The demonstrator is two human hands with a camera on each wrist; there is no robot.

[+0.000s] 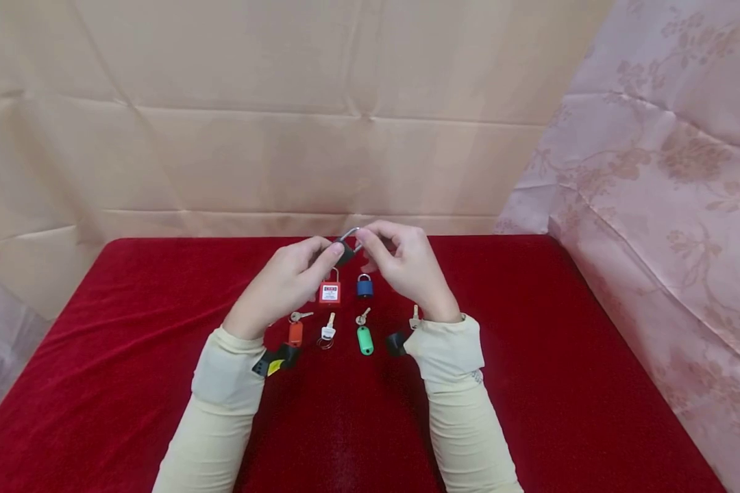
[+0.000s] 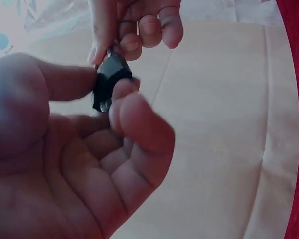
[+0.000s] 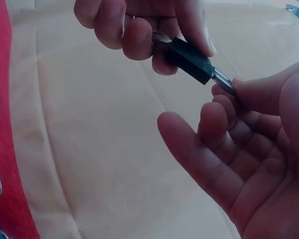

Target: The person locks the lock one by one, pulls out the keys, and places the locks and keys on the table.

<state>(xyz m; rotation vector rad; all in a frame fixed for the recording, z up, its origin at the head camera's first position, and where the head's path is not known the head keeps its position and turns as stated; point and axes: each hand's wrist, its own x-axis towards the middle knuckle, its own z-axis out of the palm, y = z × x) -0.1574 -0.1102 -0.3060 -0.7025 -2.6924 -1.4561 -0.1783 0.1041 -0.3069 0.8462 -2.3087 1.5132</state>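
Observation:
Above the far part of the table, my left hand (image 1: 286, 281) grips the dark body of a padlock (image 1: 346, 254) between thumb and fingers. My right hand (image 1: 407, 268) pinches its long silver shackle (image 3: 223, 80) with thumb and index finger. The right hand's other fingers are spread apart in the right wrist view. A shiny bit of metal (image 3: 161, 37) shows at the body's other end, among the left fingers; its kind is unclear. Below the hands lie a red padlock (image 1: 329, 293) with a white label and a small blue padlock (image 1: 364, 287).
Nearer me on the red cloth (image 1: 339, 424) lie keys: one with an orange tag (image 1: 295, 333), a pale-headed key (image 1: 328, 331) on a ring, and one with a green tag (image 1: 365, 340). A black piece (image 1: 396, 344) and another key (image 1: 414, 318) are beside the right cuff.

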